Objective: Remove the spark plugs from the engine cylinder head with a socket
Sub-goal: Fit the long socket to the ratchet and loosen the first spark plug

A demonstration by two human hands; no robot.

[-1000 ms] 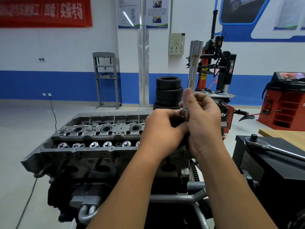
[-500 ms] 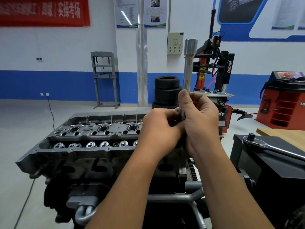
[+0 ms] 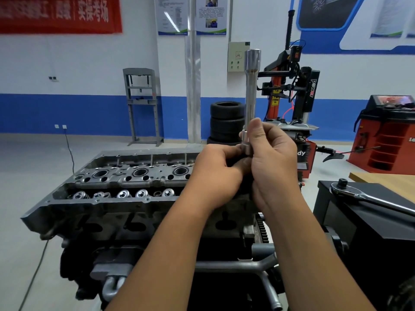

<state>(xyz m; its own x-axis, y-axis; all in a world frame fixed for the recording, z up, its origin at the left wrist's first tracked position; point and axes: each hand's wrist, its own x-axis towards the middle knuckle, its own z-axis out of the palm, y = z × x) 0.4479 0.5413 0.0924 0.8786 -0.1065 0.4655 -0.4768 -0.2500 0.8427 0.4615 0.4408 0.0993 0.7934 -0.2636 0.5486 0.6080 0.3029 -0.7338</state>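
Note:
A long chrome socket extension (image 3: 251, 95) stands upright in front of me, its wide end at the top. My right hand (image 3: 272, 162) grips its lower part, thumb against the shaft. My left hand (image 3: 219, 176) curls round the bottom end, where a short chrome socket piece (image 3: 247, 144) shows between the fingers. What lies under my left fingers is hidden. Both hands hover over the right end of the grey cylinder head (image 3: 125, 182), whose plug wells (image 3: 140, 172) and valve springs are visible to the left.
A ratchet wrench (image 3: 363, 196) lies on a black box (image 3: 368, 223) at the right, beside a wooden tabletop (image 3: 386, 179). Behind stand a stack of tyres (image 3: 226, 122), a tyre changer (image 3: 294, 90), a red machine (image 3: 388, 133) and a grey press frame (image 3: 142, 104).
The extension and both hands have shifted slightly left and stand a little straighter. My right thumb has slid along the shaft; the grip stays the same.

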